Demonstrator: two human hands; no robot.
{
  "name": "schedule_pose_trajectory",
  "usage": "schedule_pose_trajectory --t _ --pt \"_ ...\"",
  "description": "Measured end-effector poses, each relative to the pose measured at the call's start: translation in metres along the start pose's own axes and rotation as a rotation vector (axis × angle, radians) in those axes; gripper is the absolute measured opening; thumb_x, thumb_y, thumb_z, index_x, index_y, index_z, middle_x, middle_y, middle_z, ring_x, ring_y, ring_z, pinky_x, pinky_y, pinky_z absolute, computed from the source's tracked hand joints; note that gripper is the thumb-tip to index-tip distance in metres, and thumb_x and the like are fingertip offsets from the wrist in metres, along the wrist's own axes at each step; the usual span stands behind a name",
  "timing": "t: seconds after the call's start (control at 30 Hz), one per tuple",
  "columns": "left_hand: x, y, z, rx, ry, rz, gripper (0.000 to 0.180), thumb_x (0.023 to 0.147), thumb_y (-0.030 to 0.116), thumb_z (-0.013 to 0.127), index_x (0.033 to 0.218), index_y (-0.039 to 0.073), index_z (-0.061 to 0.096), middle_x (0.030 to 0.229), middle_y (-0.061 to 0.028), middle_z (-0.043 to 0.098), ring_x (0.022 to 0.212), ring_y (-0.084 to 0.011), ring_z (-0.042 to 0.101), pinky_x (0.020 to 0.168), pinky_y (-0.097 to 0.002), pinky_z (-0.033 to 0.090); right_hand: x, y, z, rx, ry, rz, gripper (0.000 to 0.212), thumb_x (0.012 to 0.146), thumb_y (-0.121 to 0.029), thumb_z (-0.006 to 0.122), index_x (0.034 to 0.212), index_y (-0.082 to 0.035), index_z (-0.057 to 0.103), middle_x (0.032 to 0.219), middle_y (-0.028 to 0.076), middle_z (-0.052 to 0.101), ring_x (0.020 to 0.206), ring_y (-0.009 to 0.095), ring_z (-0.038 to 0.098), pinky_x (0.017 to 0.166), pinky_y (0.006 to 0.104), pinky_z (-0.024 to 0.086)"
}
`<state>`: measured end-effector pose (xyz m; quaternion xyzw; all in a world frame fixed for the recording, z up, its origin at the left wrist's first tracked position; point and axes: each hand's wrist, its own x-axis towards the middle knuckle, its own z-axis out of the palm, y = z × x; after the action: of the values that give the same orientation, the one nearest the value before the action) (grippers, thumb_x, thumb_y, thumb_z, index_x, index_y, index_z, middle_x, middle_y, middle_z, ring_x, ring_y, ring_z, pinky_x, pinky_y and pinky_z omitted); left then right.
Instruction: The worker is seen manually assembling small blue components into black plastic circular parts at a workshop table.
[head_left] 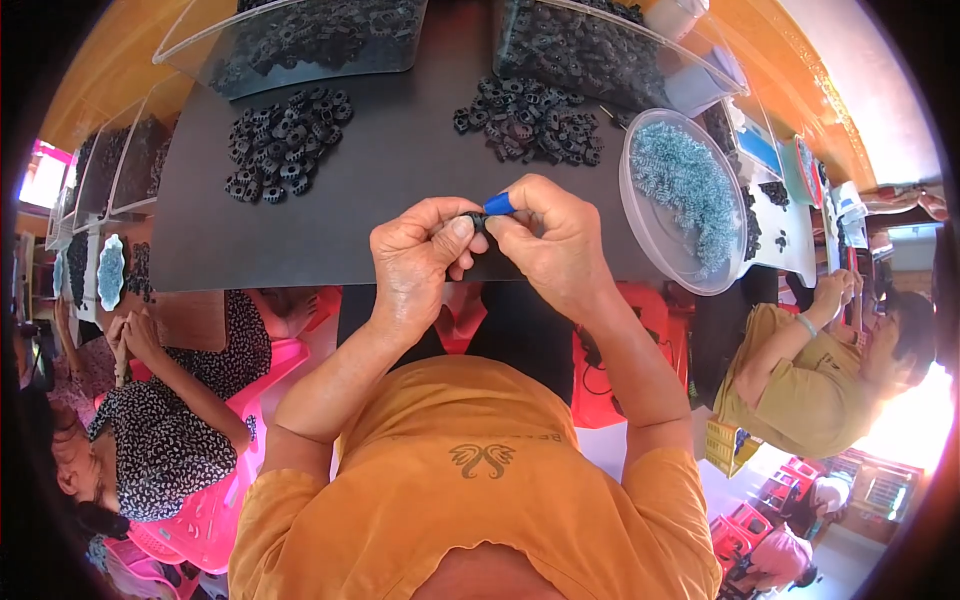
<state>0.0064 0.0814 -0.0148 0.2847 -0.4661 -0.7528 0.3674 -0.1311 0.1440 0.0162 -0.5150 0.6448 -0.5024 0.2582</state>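
Both of my hands meet just above the table's near edge. My left hand (418, 245) is closed, pinching a small black plastic clip piece (477, 219) between thumb and fingers. My right hand (553, 240) is closed too, its thumb and fingertips against the same piece from the other side. A blue cap-like piece (498, 204) shows at the right forefinger's tip; whether it is a finger cover or part of a tool I cannot tell. The fingers hide most of the clip piece. Beyond my hands lie a left pile (283, 145) and a right pile (530, 120) of similar black pieces.
A round clear tray (640, 215) of light blue-green coiled springs (685, 185) stands at the right. Clear bins (310, 45) full of black pieces line the dark table's (400, 150) far side. Co-workers sit left (165, 430) and right (810, 380).
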Motion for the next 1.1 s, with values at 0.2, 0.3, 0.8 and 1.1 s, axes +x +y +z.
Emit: schedule_pose_trajectory --t 0.2,0.3,0.8,1.1 --pt "-0.005 -0.002 0.009 0.103 0.089 0.080 0.011 0.091 0.003 0.059 0.098 -0.003 0.064 0.073 -0.0001 0.061 0.058 -0.0025 0.048 0.049 -0.0163 0.040 0.000 0.002 0.009 -0.193 0.106 -0.304 0.014 0.070 0.007 0.060 0.072 -0.001 0.048 0.069 0.014 0.051 0.064 0.033 0.051 0.056 0.0409 0.041" --pt "-0.004 -0.003 0.007 0.067 0.081 0.089 0.011 0.091 0.003 0.058 0.098 -0.003 0.064 0.074 -0.0002 0.061 0.058 -0.0026 0.048 0.049 -0.0161 0.040 0.000 0.004 0.011 -0.211 0.133 -0.375 0.014 0.069 0.007 0.060 0.074 -0.001 0.049 0.070 0.014 0.052 0.065 0.034 0.051 0.056 0.0421 0.041" --pt "0.064 0.036 -0.006 1.680 -0.468 0.792 0.007 0.073 0.004 0.061 0.078 0.003 0.057 0.073 -0.0124 0.055 0.073 -0.0300 0.057 0.063 -0.0391 0.047 -0.018 0.034 -0.006 0.146 0.329 -0.079 0.016 0.083 0.005 0.062 0.098 0.002 0.061 0.086 0.010 0.063 0.070 0.013 0.058 0.064 0.0259 0.048" --pt "0.073 0.026 0.000 1.763 -0.644 1.000 0.008 0.064 0.010 0.060 0.066 0.003 0.057 0.068 -0.0114 0.057 0.069 -0.0253 0.058 0.055 -0.0333 0.049 -0.024 0.043 -0.009 0.125 0.343 -0.047 0.013 0.081 0.006 0.061 0.093 0.004 0.061 0.081 0.011 0.062 0.068 0.016 0.059 0.061 0.0272 0.047"
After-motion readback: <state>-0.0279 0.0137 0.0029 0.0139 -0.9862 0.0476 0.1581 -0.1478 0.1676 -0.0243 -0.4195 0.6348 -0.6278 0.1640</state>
